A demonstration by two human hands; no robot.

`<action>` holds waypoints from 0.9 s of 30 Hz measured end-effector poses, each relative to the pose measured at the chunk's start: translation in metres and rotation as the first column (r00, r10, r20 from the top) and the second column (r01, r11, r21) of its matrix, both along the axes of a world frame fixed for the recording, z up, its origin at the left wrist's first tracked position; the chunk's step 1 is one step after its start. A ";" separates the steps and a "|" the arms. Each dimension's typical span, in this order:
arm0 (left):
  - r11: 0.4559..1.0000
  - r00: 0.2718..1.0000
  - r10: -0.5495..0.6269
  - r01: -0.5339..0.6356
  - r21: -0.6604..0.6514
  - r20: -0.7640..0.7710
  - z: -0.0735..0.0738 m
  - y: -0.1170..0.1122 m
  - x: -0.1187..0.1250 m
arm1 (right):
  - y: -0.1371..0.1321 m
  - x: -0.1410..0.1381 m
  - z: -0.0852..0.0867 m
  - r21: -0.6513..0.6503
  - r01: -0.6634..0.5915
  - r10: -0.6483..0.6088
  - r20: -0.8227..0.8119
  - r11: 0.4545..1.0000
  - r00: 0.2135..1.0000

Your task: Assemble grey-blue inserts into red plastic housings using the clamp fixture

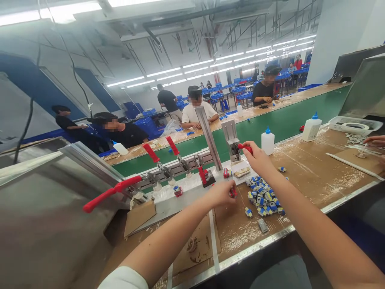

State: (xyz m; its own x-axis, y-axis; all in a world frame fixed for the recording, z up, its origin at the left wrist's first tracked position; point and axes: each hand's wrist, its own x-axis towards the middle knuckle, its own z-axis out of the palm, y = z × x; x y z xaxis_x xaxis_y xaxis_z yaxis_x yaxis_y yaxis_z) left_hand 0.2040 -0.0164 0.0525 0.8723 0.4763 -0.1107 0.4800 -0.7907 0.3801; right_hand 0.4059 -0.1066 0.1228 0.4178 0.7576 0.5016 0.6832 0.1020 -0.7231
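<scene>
My right hand (258, 158) is closed around the red handle (247, 149) of a toggle clamp on an upright metal bracket (230, 132). Lower and to the left, my left hand (221, 194) pinches a small red-and-grey block (233, 193), partly hidden by the fingers. Below the bracket, a red block (227, 173) lies on the metal base beside a pale flat piece (242, 170). A heap of small blue, yellow and grey blocks (263, 196) rests on the bench under my right forearm. Near its front lies a plain grey piece (262, 225).
Several red-handled toggle clamps (165, 171) line a rail at left, one with a long red handle (112, 194). A red-and-blue block (177, 191) sits beneath them. White bottles (267, 142) stand behind. A green conveyor (288, 120) crosses beyond. Another person's hand (374, 140) is at far right.
</scene>
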 end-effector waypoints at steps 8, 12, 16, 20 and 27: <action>0.943 0.819 0.323 -0.236 -0.235 0.474 -0.008 0.048 0.074 | 0.005 0.002 0.015 -0.010 -0.016 0.016 -0.024 1.000 1.000; 0.931 0.797 0.365 -0.316 -0.184 0.481 -0.016 0.050 0.086 | 0.000 0.010 0.013 -0.015 -0.095 0.095 -0.011 0.995 0.995; 0.934 0.803 0.358 -0.307 -0.184 0.477 -0.016 0.041 0.088 | -0.002 0.046 -0.004 -0.133 -0.386 0.379 -0.077 0.913 0.922; 0.938 0.821 0.337 -0.250 -0.239 0.462 -0.014 0.032 0.084 | 0.016 0.098 -0.043 -0.328 -0.092 0.115 0.053 0.940 0.992; 0.782 0.780 0.443 -0.095 -0.616 0.442 -0.009 0.021 0.079 | 0.040 0.137 -0.103 -0.579 0.149 -0.011 0.235 0.802 0.972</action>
State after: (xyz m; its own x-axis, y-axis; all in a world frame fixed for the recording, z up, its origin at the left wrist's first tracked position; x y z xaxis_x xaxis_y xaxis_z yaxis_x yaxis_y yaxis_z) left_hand 0.2832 0.0050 0.0440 0.7036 0.7103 0.0205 0.2141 -0.2394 0.9470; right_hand 0.5430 -0.0671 0.0202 0.4280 0.9023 0.0511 0.8107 -0.3583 -0.4631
